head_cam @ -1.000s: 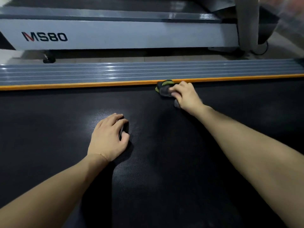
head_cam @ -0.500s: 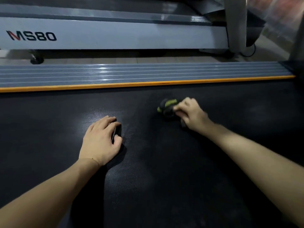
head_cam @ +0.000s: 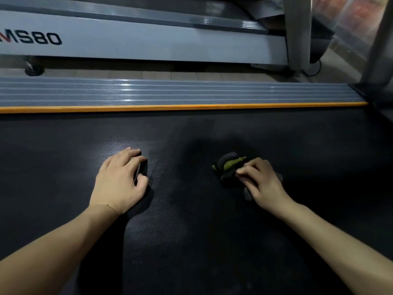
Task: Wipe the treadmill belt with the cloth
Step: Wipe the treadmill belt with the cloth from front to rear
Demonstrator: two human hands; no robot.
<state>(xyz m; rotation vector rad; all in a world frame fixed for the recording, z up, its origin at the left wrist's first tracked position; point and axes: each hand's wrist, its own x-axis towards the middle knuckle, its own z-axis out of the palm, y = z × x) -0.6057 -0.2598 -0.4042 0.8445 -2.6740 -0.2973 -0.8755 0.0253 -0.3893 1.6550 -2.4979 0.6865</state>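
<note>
The black textured treadmill belt [head_cam: 191, 241] fills the lower part of the view. A crumpled dark grey and green cloth [head_cam: 228, 166] lies on the belt right of centre, pressed down by my right hand [head_cam: 260, 180], whose fingers grip its near side. Part of the cloth is hidden under that hand. My left hand [head_cam: 120, 182] rests palm down on the belt to the left, fingers together and slightly curled, holding nothing.
Beyond the belt runs an orange strip [head_cam: 180, 107] and a ribbed grey side rail [head_cam: 170, 91]. Behind it stands a second treadmill [head_cam: 138, 39] marked MS80, with a grey upright post [head_cam: 297, 30] at the right.
My right hand has dragged the cloth toward me across the belt, from the orange strip to mid belt. The left hand has stayed planted on the belt.
</note>
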